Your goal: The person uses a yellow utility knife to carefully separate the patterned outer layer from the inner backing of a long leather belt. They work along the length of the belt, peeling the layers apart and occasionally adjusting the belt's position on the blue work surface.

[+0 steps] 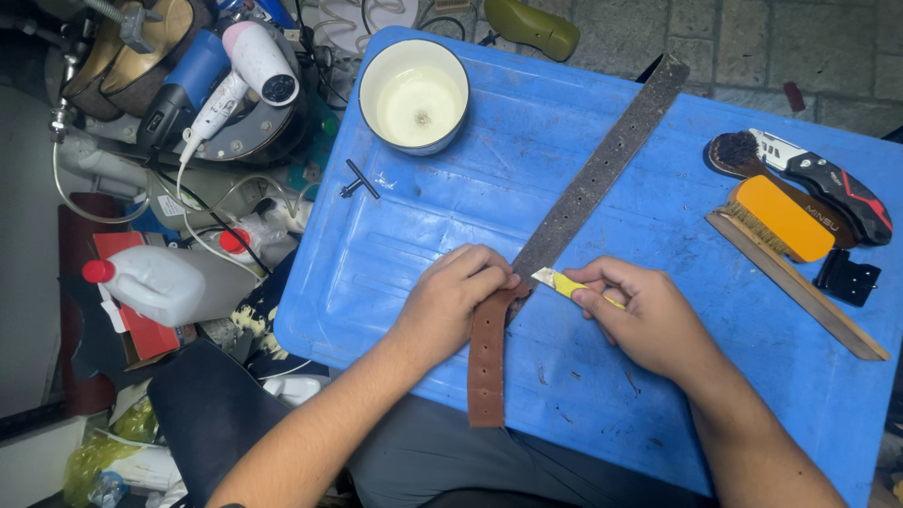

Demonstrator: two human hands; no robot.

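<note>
The left hand [450, 299] pins the brown belt [489, 353] to the blue desk [602, 395], grip closed on its fold; the right hand [644, 315] grips a yellow knife [564, 284], its blade beside those fingers [489, 276] — a slip could cut them or gouge the leather.

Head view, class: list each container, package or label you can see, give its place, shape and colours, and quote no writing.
Plastic jug: lying left of the blue table, white, red cap.
Small bottle: just right of the jug, white, red cap.
Round tub: table's far left corner, white, open.
Label: left clutter, small, white.
</note>
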